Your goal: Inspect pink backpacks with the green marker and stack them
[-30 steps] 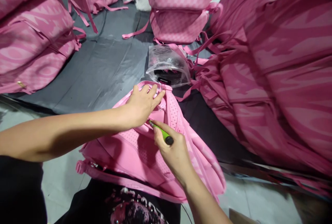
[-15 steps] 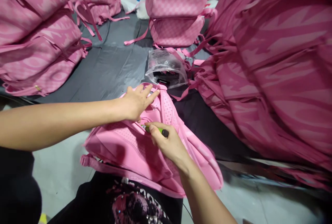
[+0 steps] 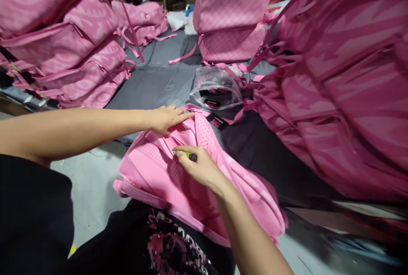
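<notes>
A pink backpack (image 3: 149,177) lies across my lap and the table edge, its dotted padded back and straps facing up. My left hand (image 3: 165,120) rests on its upper end with the fingers stretched out. Wrapped in the fingers of my right hand (image 3: 202,166) is a short green tool with a black end (image 3: 190,156). Its tip points left, close to the middle of the back panel; I cannot make out its kind. Just beyond the bag's top are a black tag (image 3: 217,120) and an open clear plastic bag (image 3: 216,81) holding similar dark tags.
Pink backpacks are stacked at the left (image 3: 79,49) and piled high at the right (image 3: 344,96). A checkered pink backpack (image 3: 231,7) stands at the back of the dark-covered table (image 3: 153,83). Loose straps trail over the cover.
The view has shifted, so things sit further right and more of the left stack shows. The black tag outside the plastic bag is now visible. Both hands stay on the backpack.
</notes>
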Available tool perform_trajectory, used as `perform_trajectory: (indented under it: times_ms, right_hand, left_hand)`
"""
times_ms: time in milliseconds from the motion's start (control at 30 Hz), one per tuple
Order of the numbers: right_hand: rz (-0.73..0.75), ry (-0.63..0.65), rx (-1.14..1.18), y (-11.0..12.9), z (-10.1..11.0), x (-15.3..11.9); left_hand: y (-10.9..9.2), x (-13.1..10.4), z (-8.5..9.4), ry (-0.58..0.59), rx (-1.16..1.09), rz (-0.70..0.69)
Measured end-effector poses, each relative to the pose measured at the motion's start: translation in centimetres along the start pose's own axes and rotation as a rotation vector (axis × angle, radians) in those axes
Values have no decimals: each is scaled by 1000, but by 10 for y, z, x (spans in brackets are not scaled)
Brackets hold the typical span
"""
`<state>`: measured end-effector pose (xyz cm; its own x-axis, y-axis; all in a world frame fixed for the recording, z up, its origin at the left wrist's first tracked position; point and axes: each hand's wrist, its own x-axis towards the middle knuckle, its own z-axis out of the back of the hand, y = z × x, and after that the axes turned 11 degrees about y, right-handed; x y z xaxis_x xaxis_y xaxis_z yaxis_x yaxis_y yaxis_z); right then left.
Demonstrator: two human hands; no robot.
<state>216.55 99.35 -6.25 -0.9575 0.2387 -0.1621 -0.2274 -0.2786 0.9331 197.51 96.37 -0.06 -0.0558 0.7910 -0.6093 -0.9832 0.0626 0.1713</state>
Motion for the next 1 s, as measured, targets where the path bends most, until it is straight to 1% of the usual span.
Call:
perform_trajectory:
  times_ms: [67,167,267,333,500,567,633,700,733,767,800,900,1000]
  right_hand:
    - [-20,-28,-11,0,-2,1]
    - [-36,-59,-4,0,-6,3]
    - [-40,-51,-20,2,-6,2]
    - [-38,-61,-46,3,-6,2]
    - [-70,-121,-141,3,-8,4]
    - [-89,-127,-159,3,-8,5]
    - [-78,-110,-152,4,-9,6]
    - [-57,-82,-140,6,-9,5]
    - [-42,-66,-134,7,-8,5]
    - [-24,-48,-126,8,-8,5]
    - [-5,-30,-116,9,-7,5]
    - [49,30,-78,10,-6,7]
    - [40,32,-70,7,-7,11]
  left_hand:
    - [-3,-3,-3,-12,-34,67]
    - [-14,-8,-6,38,-67,190]
    - [-19,-9,-8,34,-39,238]
    - [-15,-8,-8,27,-29,207]
    - [5,-9,-10,24,-60,66]
    - [7,-12,-12,-12,-75,72]
    - [6,-15,-15,-28,-112,174]
    - [4,-18,-17,12,-157,301]
    - [6,-19,-18,43,-170,324]
    - [8,-19,-19,68,-171,314]
    - [12,-20,-20,79,-165,275]
    - [26,-19,-26,54,-155,118]
    - [34,-17,-32,22,-172,85]
